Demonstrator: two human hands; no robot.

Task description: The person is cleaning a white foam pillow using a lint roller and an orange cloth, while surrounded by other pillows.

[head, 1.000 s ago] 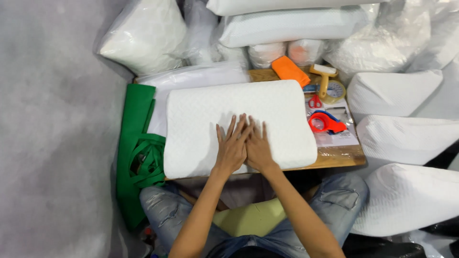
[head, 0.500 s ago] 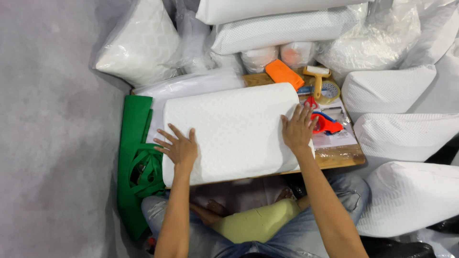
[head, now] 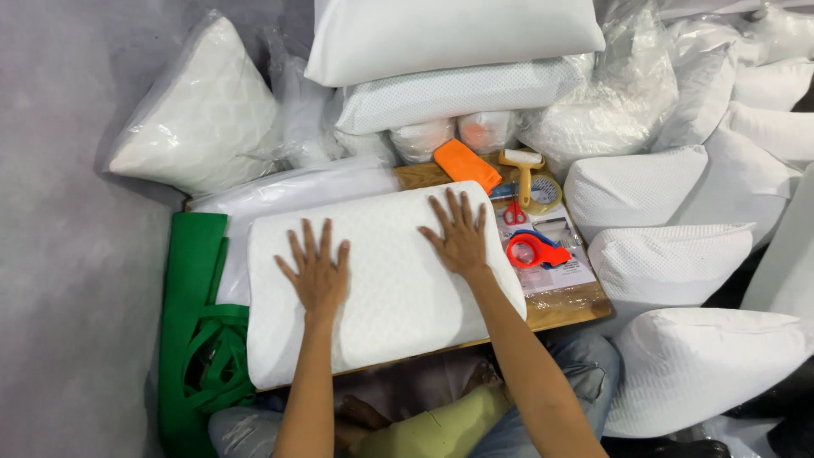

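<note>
I press my left hand (head: 315,273) and right hand (head: 460,237), both spread flat and grasping nothing, on the white pillow (head: 381,280) lying across the worktop (head: 566,307), probably flattening it.

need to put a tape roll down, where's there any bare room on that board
Little: a wood strip at the board's near right corner, beyond the papers. Both hands press the pillow; the far right is crowded by the orange block, scissors and tape dispenser.

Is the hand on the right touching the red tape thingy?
Apart. The head view shows the right hand lying flat on the white pillow, with a strip of pillow and table showing between its fingers and the red tape dispenser.
</note>
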